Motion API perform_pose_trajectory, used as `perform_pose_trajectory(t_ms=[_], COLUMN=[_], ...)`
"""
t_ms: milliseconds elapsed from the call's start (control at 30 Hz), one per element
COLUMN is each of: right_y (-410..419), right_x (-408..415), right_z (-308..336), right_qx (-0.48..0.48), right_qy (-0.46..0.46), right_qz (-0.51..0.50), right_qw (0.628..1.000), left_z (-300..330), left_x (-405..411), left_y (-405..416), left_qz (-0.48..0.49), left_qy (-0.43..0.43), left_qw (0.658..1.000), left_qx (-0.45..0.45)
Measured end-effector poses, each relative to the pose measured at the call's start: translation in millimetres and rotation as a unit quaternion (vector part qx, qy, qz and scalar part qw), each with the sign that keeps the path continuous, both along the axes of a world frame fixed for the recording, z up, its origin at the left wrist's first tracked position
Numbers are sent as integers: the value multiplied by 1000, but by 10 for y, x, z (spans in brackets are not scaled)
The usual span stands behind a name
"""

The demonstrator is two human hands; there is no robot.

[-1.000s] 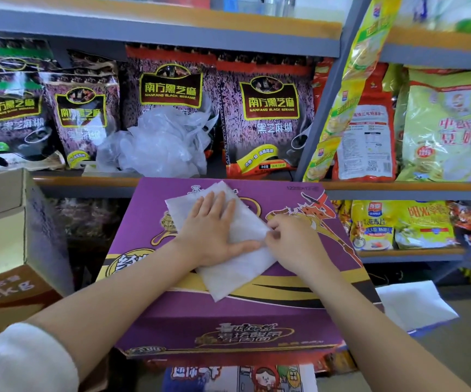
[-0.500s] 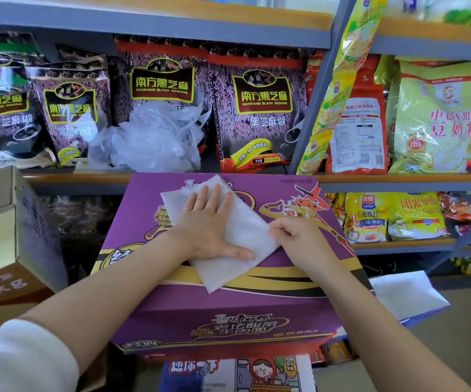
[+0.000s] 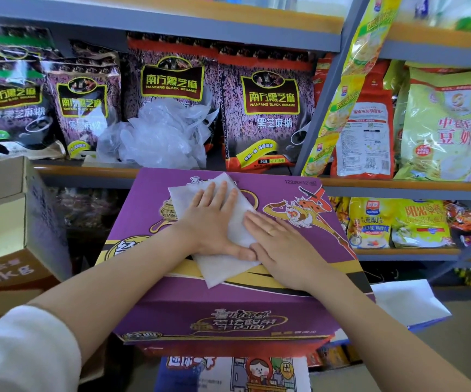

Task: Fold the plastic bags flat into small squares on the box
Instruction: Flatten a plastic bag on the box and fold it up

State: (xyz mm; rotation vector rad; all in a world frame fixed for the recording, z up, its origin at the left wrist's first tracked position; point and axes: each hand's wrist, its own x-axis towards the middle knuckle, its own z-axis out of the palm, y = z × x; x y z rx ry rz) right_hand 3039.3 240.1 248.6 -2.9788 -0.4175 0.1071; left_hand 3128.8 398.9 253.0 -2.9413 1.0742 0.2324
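Note:
A white plastic bag [image 3: 223, 267], folded into a long flat strip, lies slanted on top of the purple box [image 3: 285, 190]. My left hand [image 3: 211, 222] lies flat on the strip's upper half, fingers straight and pointing away from me. My right hand [image 3: 282, 247] presses flat on the strip's right edge, its fingers stretched toward the left hand's thumb. A heap of crumpled clear plastic bags [image 3: 160, 134] sits on the shelf just behind the box.
Shelves [image 3: 87, 171] behind and to the right hold black-sesame packets [image 3: 268, 108] and yellow cereal bags [image 3: 443, 125]. An open brown carton [image 3: 5, 210] stands at the left. A white-topped box [image 3: 407, 301] lies low at the right, more cartons under the purple box.
My right hand has gone from pinching the strip's right edge with curled fingers to lying flat on it. The left hand stays pressed on the bag.

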Motion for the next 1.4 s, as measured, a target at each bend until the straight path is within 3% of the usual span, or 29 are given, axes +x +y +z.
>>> perform_pose_trajectory(t_ms=[200, 367, 500, 800, 1000, 1100, 1233, 1400], right_y=[0, 231, 347, 334, 151, -3, -129, -188], right_x=[-60, 135, 611, 1182, 503, 136, -86, -105], right_z=[89, 262, 141, -15, 162, 156, 87, 183], right_qx=[-50, -51, -61, -11, 78, 42, 71, 73], right_qy=[52, -50, -4, 22, -214, -145, -12, 5], right_qz=[-48, -2, 24, -47, 36, 86, 48, 41], right_qw=[996, 997, 998, 999, 973, 985, 996, 996], left_z=[-81, -82, -75, -78, -53, 1, -73, -14], left_x=[-373, -430, -450, -439, -450, -470, -517, -585], left_y=[358, 413, 401, 407, 430, 466, 531, 601], left_qz=[63, 86, 87, 93, 83, 47, -91, -95], left_qy=[-22, -23, -40, -35, -31, -45, -100, -54], left_qw=[997, 996, 995, 995, 995, 994, 973, 976], left_qx=[-25, -26, -16, -19, -41, -91, -189, -188])
